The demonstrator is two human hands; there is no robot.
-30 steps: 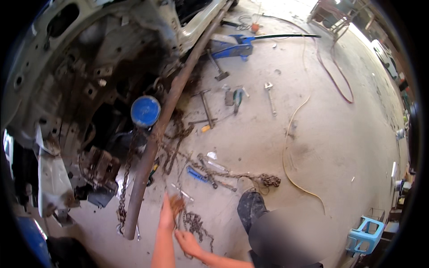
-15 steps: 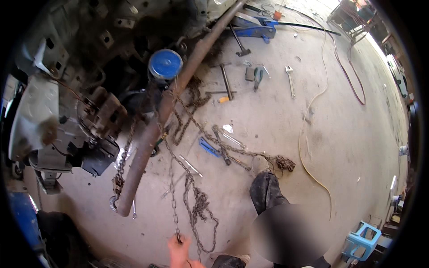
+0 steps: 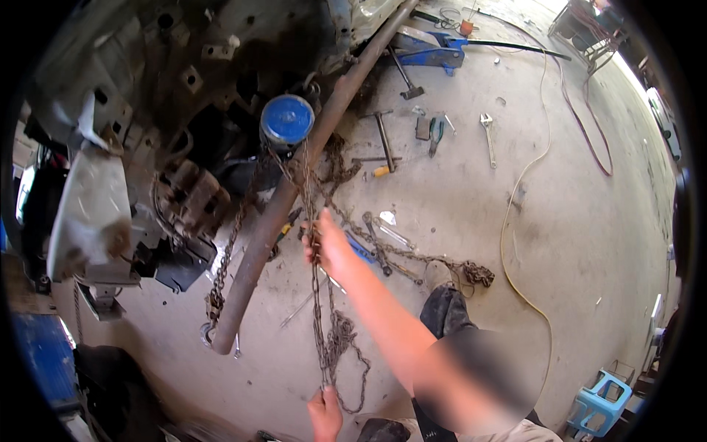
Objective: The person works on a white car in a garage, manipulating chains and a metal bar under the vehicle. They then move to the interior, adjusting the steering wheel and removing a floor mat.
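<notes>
R hand (image 3: 329,245) curled snug round a rusty chain (image 3: 318,317) running approx. 12-to-6; blue hoist (image 3: 287,118) at R hand's 11 o'clock. L hand (image 3: 325,416), approx. 6 o'clock from R, closed on chain's lower stretch, wrist cut off at btm edge. Can't tell if hoist cap's lettered. Loose chain heap (image 3: 342,335), L hand's 12 o'clock, part. hidden behind chain. Blur covers R upper arm.

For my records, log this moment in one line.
left hand: holds chain low | right hand: grips chain higher up | chain: runs up toward blue round housing
</notes>
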